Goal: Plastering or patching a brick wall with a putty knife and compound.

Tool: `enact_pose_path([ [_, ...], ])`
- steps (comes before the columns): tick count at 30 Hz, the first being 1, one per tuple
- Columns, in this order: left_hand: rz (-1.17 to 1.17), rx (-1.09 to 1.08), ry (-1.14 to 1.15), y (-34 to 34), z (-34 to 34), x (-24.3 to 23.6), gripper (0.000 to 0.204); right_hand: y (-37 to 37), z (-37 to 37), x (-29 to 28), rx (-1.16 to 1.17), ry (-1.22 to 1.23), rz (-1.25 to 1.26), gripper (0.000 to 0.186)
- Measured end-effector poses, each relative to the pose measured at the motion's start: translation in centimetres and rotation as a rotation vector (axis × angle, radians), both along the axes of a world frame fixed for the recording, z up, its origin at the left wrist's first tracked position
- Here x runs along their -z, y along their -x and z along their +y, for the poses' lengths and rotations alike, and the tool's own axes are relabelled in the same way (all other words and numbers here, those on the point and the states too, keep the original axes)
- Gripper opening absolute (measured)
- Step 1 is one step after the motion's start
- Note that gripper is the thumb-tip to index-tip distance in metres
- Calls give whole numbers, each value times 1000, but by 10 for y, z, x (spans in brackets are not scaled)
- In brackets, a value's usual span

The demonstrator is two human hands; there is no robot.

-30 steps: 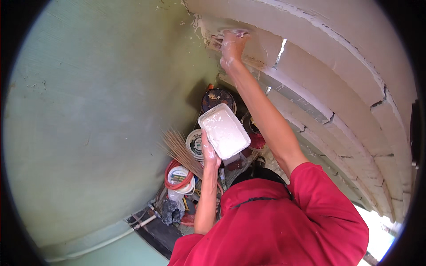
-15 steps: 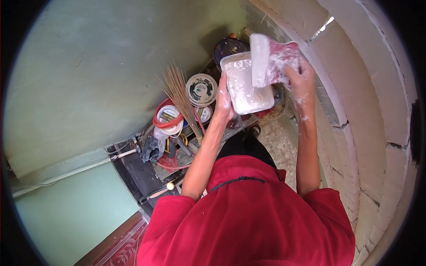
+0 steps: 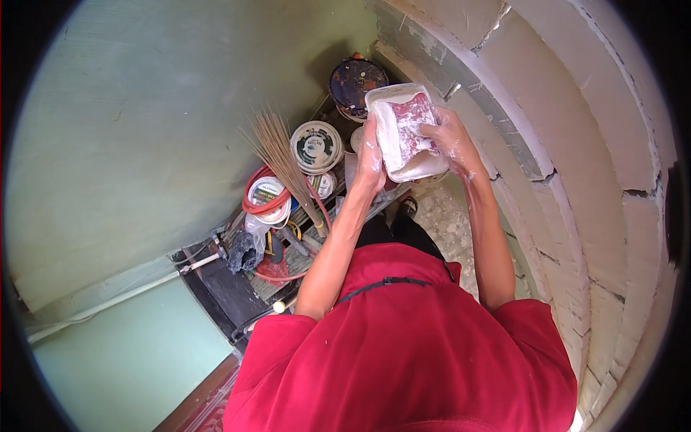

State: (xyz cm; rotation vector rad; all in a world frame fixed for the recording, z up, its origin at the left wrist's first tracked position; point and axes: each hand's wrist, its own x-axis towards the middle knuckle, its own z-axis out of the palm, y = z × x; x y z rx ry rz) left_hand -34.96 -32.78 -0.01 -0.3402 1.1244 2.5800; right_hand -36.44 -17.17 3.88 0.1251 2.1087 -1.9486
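Flat red spreader [image 3: 413, 109], paste-smeared, moved into rect. white tub [image 3: 419, 172], btwn L hand [image 3: 370, 163] gripping tub & R hand [image 3: 455, 142] grasping spreader.

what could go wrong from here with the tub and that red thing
The left hand grips the tub at one side, so pressure from the flat red tool might tilt it. White smears on the right hand could make its grip slippery. Dripping paste might hit the dark bucket nearby.

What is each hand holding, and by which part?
The left hand holds the white tub by its left side; the right hand holds the flat, white-smeared red piece by its right edge.
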Motion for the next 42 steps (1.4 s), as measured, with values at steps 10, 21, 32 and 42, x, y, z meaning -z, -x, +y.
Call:
enact_pose_path([
  [10,0,104,-19,11,-31,8,59,-11,-6,-14,170,459,-166,28],
  [21,-19,117,-122,14,-55,0,58,-1,18,-45,63,671,-22,38],
  [32,-26,-18,-122,-27,-82,19,60,152,1,-165,203,-390,816,30],
  [42,-86,-177,-179,-79,-106,23,60,279,-46,-67,-523,-2052,1472,18],
])
